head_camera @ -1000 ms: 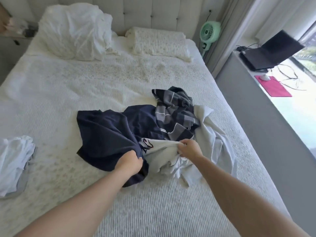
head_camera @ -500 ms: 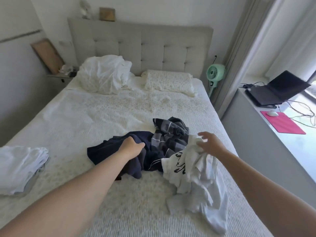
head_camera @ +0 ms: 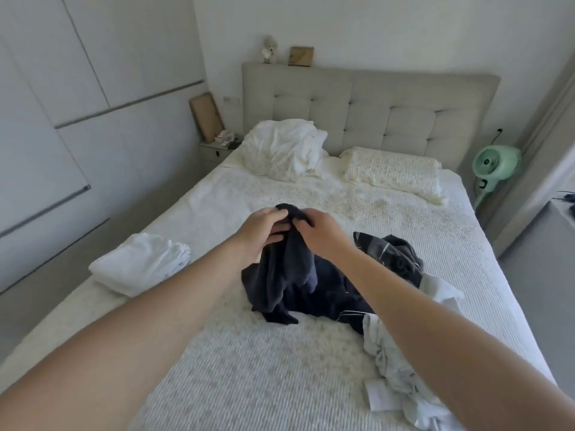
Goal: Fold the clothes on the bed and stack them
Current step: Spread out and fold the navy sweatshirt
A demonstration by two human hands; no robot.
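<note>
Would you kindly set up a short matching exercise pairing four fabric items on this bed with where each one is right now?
Items:
1. navy garment
2. folded white stack
3. plaid garment
4. crumpled white garment

Places:
A. near the bed's left edge
B. lifted by the left hand and right hand
C. near the bed's right edge, closest to the camera
D. lying beyond the right forearm

Pairs: 1-B, 2-A, 3-D, 4-C

Navy garment (head_camera: 289, 269): plain dark blue. Plaid garment (head_camera: 392, 253): dark grey with pale stripes. White garment (head_camera: 392, 368): white. Folded stack (head_camera: 140, 262): white. Bedspread (head_camera: 264, 368): white, ribbed. Headboard (head_camera: 373, 104): beige, tufted. Fan (head_camera: 494, 163): mint green.
</note>
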